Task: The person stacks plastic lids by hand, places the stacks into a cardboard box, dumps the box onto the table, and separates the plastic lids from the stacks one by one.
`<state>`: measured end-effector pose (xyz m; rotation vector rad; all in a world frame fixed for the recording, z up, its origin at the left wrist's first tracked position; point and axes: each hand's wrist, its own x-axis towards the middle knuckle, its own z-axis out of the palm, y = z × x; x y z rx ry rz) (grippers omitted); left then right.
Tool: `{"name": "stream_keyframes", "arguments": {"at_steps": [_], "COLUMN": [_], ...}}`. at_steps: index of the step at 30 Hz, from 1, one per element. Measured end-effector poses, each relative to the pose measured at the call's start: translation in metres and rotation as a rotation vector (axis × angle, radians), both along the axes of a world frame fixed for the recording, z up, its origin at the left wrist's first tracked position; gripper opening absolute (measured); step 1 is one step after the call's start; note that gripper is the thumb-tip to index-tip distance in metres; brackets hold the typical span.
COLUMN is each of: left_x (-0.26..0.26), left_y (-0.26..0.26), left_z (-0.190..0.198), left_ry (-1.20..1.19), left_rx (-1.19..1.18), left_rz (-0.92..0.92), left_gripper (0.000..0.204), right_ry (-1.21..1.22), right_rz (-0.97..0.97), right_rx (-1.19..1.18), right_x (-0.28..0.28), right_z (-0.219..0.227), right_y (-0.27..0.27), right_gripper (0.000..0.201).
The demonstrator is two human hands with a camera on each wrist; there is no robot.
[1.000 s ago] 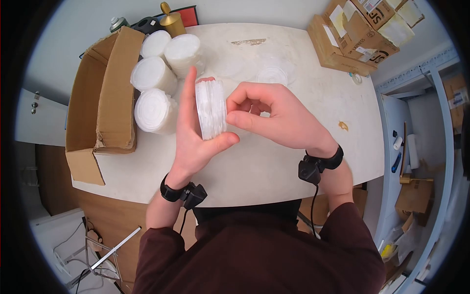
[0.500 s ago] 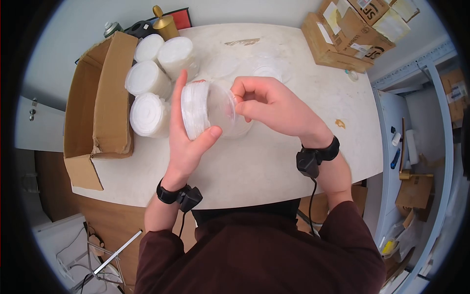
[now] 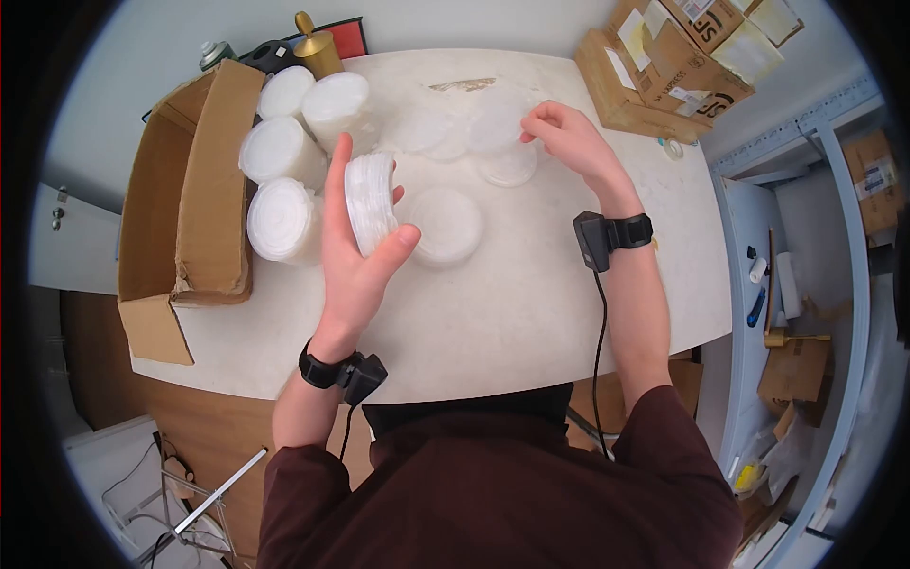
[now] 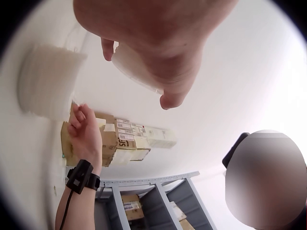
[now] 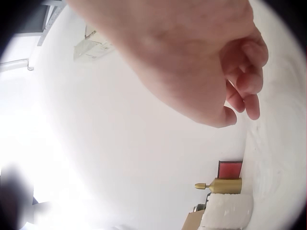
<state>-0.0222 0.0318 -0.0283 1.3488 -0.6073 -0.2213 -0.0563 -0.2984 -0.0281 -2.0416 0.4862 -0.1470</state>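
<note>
My left hand (image 3: 349, 218) holds a short stack of translucent plastic lids (image 3: 371, 201) on edge, the thumb below and the fingers behind it. In the left wrist view part of the stack (image 4: 136, 72) shows past the palm. Farther right, my right hand (image 3: 569, 144) hovers over the back of the table, its fingers loosely bent. A thin clear lid (image 3: 498, 127) lies right at its fingertips; the right wrist view shows a gap between thumb and fingers. Below it is another clear lid (image 3: 509, 166). A round translucent lid (image 3: 446, 226) rests on the table beside the left hand.
Several stacks of white lids (image 3: 282, 220) stand at the left, next to an open cardboard box (image 3: 213, 190). A brass-coloured bottle (image 3: 319, 52) is behind them. Shipping boxes (image 3: 664, 81) are piled at the back right, and a shelf unit stands right of the table (image 3: 531, 313).
My right hand has drawn a clear lid from the left hand's stack and moved right and toward the back. The left hand keeps its stack, turned slightly.
</note>
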Motion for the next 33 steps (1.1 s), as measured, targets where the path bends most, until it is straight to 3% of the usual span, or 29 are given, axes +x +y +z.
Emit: {"name": "stream_keyframes", "arguments": {"at_steps": [4, 6, 8, 11, 20, 24, 27, 29, 33], "left_x": [-0.003, -0.008, -0.007, -0.01, -0.01, -0.007, -0.005, -0.003, -0.005], "left_y": [0.002, 0.0, 0.001, 0.001, 0.0, 0.004, 0.0, 0.001, -0.001], "left_z": [0.001, 0.003, 0.002, 0.006, 0.003, 0.005, 0.001, 0.002, 0.0], "left_ry": [-0.028, -0.014, -0.059, -0.046, -0.094, -0.068, -0.023, -0.016, -0.031], "left_rx": [0.026, 0.014, 0.03, 0.039, 0.077, 0.081, -0.011, -0.009, 0.016], "left_rz": [-0.027, -0.063, -0.058, -0.06, -0.016, 0.016, 0.042, 0.031, 0.014], "left_gripper": [0.124, 0.131, 0.133, 0.135, 0.133, 0.126, 0.121, 0.12, 0.119], "right_ry": [-0.116, -0.24, -0.191, -0.115, -0.133, -0.07, -0.192, -0.198, -0.172], "right_rz": [-0.08, 0.206, 0.478, 0.598, 0.564, 0.548, 0.551, 0.338, 0.165], "right_rx": [-0.224, 0.11, 0.273, 0.212, 0.366, 0.334, 0.348, 0.329, 0.326], "right_x": [-0.008, -0.022, -0.036, -0.047, -0.042, -0.04, -0.033, -0.028, -0.005], "right_z": [0.024, 0.052, 0.071, 0.088, 0.065, 0.069, 0.065, 0.063, 0.025], "right_y": [0.021, 0.057, 0.088, 0.114, 0.115, 0.094, 0.068, 0.051, 0.025], "right_gripper": [0.027, 0.014, 0.011, 0.011, 0.017, 0.01, 0.013, 0.017, 0.021]}}
